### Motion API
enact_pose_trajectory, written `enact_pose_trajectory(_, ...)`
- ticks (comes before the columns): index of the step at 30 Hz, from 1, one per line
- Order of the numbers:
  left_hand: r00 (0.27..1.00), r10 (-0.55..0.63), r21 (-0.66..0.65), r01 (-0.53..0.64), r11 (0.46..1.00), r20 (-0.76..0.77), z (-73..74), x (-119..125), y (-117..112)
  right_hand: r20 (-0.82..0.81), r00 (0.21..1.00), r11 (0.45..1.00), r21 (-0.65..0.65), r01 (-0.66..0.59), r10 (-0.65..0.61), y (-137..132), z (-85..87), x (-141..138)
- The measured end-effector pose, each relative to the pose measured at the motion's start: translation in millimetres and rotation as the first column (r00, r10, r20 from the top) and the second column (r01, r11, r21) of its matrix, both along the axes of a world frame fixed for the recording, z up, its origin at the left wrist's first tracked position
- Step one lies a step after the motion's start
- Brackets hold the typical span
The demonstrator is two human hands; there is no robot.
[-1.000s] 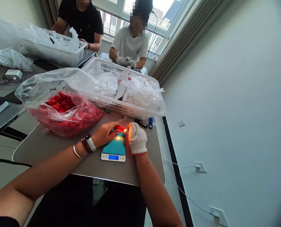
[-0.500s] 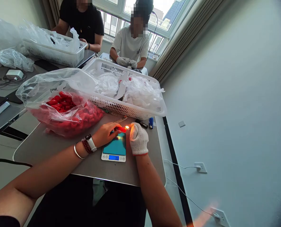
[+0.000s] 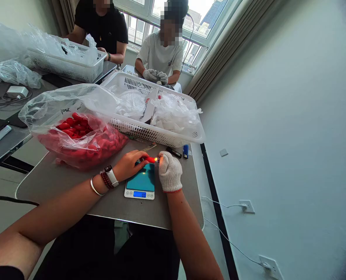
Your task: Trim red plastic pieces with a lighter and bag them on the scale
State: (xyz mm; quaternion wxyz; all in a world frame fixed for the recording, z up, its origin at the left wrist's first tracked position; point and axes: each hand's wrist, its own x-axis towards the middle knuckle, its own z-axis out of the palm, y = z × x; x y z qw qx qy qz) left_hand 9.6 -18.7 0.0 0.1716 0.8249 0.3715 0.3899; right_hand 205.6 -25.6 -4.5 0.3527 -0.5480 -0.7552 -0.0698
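Note:
My left hand [image 3: 131, 163], bare, pinches a small red plastic-looking piece [image 3: 150, 160] above the far end of a digital scale [image 3: 140, 179]. The scale has a teal top and a lit blue display. My right hand [image 3: 170, 173] wears a white knit glove and is closed around a lighter, mostly hidden by the fingers. Its small flame [image 3: 156, 159] touches or nearly touches the right tip of the red piece. Left of the scale stands a clear plastic bag [image 3: 82, 144], open at the top and holding many similar red pieces.
Behind the bag a white perforated basket [image 3: 158, 136] holds crumpled clear bags. A black lighter [image 3: 173, 152] and a blue lighter [image 3: 186, 151] lie at the table's right side. Another white basket [image 3: 70, 70] stands farther left. Two people sit across, one wearing white gloves [image 3: 155, 76].
The flame looks smaller and sits closer to the red piece's tip. My gloved right hand has shifted slightly left; my left hand stays nearly still.

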Motion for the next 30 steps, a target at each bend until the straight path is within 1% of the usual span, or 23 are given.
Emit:
enact_pose_trajectory(4,1.0,0.016,-0.005,-0.016,1.0,0.005,-1.0,-0.3,0.7,0.048,0.998,0.999,0.007,-0.051,0.05,0.9,-0.8,1.2)
enact_pose_trajectory(7,1.0,0.013,-0.008,-0.013,1.0,-0.001,-0.7,-0.5,0.5,0.075,0.997,1.0,0.023,-0.006,0.004,1.6,-1.3,0.7)
enact_pose_trajectory(10,1.0,-0.03,-0.016,0.03,0.999,0.001,2.0,-0.5,-0.1,0.058,0.997,0.997,0.051,0.052,-0.055,0.3,0.1,-0.2)
enact_pose_trajectory(11,0.999,-0.047,-0.019,0.048,0.999,0.003,3.0,-0.6,-0.3,0.049,0.997,0.997,0.057,0.052,-0.055,-0.5,0.9,-0.3)
enact_pose_trajectory(13,0.998,-0.061,-0.018,0.061,0.998,0.012,4.7,-0.7,-0.5,0.034,0.999,0.998,0.058,0.012,-0.014,-1.8,2.4,0.0)
enact_pose_trajectory(15,0.999,-0.045,-0.01,0.045,0.999,0.022,5.5,-1.1,-0.7,0.02,0.999,0.998,0.05,-0.031,0.03,-2.6,2.9,0.9)
enact_pose_trajectory(17,0.999,-0.03,-0.006,0.03,1.0,0.025,5.5,-1.6,-1.0,0.043,0.998,0.998,0.04,-0.049,0.047,-2.5,2.0,2.3)
enact_pose_trajectory(19,0.999,-0.029,-0.013,0.029,1.0,0.02,5.3,-2.0,-1.5,0.097,0.995,0.999,0.04,-0.028,0.024,-1.7,0.2,3.7)
enact_pose_trajectory(22,0.999,-0.039,-0.029,0.04,0.999,0.014,4.6,-2.2,-2.3,0.148,0.988,0.997,0.079,0.019,-0.03,-0.8,-2.0,4.5)
enact_pose_trajectory(24,0.999,-0.041,-0.036,0.041,0.999,0.012,3.6,-1.8,-2.3,0.128,0.991,0.995,0.094,0.027,-0.039,-1.1,-2.2,3.9)
enact_pose_trajectory(27,1.0,-0.016,-0.033,0.016,0.999,0.006,1.4,-1.3,-1.5,0.068,0.998,0.998,0.065,-0.008,0.003,-2.3,-1.0,2.8)
enact_pose_trajectory(30,1.0,0.013,-0.028,-0.013,1.0,0.002,0.7,-1.4,-0.8,0.084,0.996,0.999,0.034,-0.042,0.039,-2.4,-0.4,3.4)
